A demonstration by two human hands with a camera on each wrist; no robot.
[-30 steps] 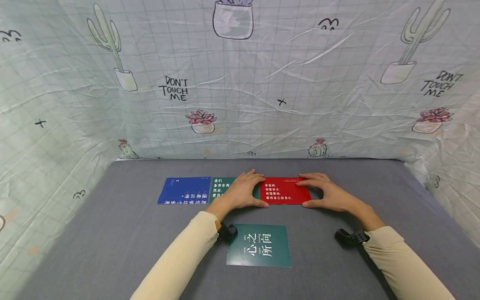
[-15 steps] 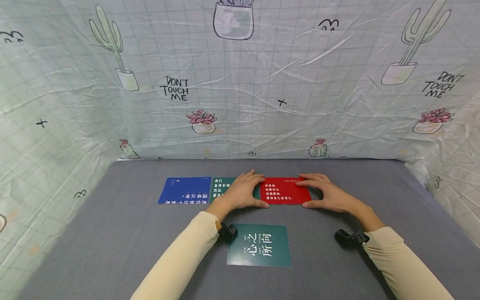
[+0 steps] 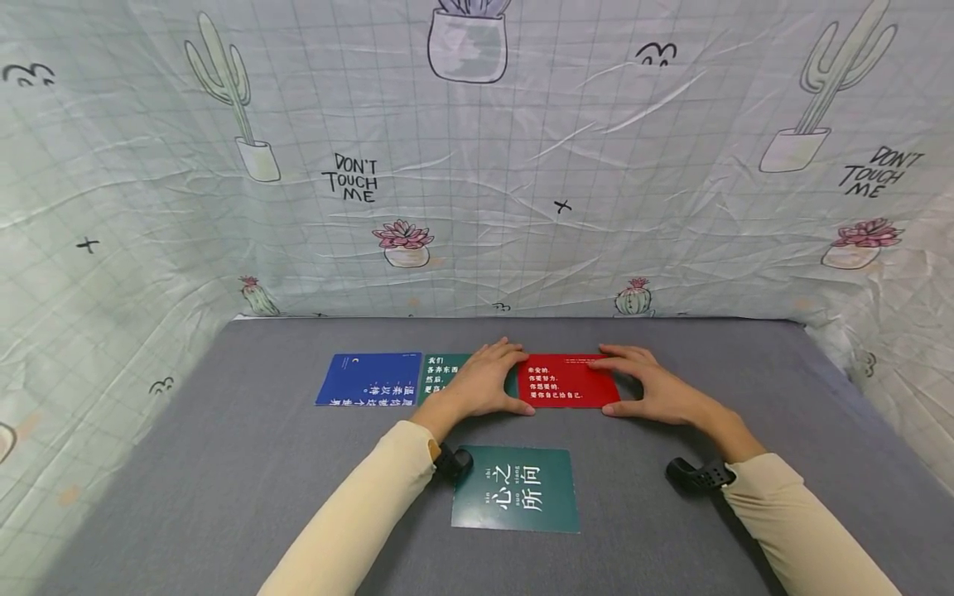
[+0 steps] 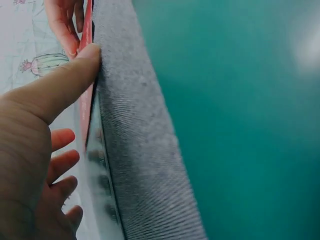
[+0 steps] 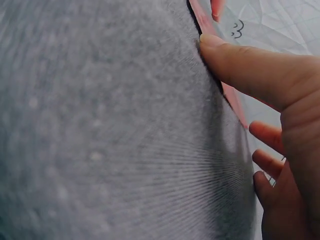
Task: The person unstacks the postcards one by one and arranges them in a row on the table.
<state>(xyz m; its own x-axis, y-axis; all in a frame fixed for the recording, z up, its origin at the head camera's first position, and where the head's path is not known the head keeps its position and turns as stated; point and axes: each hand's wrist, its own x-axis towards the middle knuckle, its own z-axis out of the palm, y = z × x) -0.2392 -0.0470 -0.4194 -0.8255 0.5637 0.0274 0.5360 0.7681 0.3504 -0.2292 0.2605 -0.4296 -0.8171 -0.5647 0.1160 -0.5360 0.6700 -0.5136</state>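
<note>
Both ends of the red card point(image 3: 562, 382) meet relaxed fingers: our left hand point(image 3: 480, 382), spread, touches the left end, our right hand point(image 3: 659, 389), equally loose, the right, so the card lies between. Our left hand partly hides 1 green card point(image 3: 438, 372); farther left is a blue card point(image 3: 373, 379). Nearer than that hand we see a 2nd green card point(image 3: 553, 490). All 4 lie on a grey table point(image 3: 224, 497); beyond our hands hangs cactus-printed cloth point(image 3: 477, 165).

Table point(image 3: 812, 414) free right of right hand point(image 3: 659, 391); left hand point(image 3: 479, 382) blocks middle card point(image 3: 440, 379); cloth point(image 3: 492, 174) behind.
</note>
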